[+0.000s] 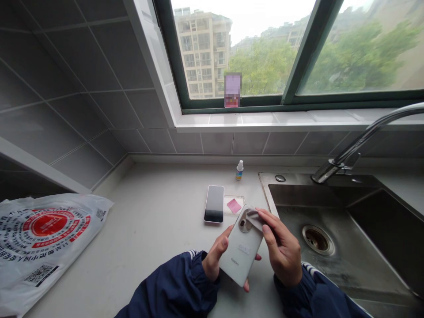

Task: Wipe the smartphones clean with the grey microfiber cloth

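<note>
A white smartphone (235, 251) lies back side up in my left hand (216, 254), tilted, with the thumb along one edge and fingertips showing at the other. My right hand (282, 249) pinches a thin grey cloth (255, 219), which touches the phone's top corner beside the round camera ring. Behind my hands, a second phone (214, 204) with a dark screen rests face up on the counter. It overlaps a clear phone case (239, 198), on which a small pink square (234, 206) lies. Farther back stands a small spray bottle (239, 171) with a white top.
To the right is a steel sink (294, 216) with a chrome faucet (356, 143). A printed plastic bag (56, 238) covers the counter's left side. Behind the white counter (159, 221) run a tiled wall and a window; a small blurred pink item (233, 90) stands at the window frame.
</note>
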Motion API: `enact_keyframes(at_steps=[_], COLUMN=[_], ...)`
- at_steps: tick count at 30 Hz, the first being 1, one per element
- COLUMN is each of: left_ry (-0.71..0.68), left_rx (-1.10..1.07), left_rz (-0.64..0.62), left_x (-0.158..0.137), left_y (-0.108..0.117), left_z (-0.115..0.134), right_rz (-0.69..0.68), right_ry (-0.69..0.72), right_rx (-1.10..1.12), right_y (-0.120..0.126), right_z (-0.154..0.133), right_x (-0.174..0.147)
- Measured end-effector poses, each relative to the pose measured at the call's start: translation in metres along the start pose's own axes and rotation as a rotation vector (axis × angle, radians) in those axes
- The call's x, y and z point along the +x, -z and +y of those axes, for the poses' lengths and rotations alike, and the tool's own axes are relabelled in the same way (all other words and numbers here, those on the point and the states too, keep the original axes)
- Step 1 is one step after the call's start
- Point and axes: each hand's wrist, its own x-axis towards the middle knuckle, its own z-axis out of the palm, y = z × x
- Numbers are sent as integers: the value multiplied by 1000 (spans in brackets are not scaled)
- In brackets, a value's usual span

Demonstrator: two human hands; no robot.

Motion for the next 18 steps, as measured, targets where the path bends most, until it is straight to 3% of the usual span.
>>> enact_keyframes(at_steps=[18], left_ry=[-29], left_rx=[-74], left_rz=[-69], left_x=[2], left_y=[12], left_z=[-6], right_rz=[79], right_ry=[-132], right_rx=[55], right_y=[4], right_z=[1], right_x=[3])
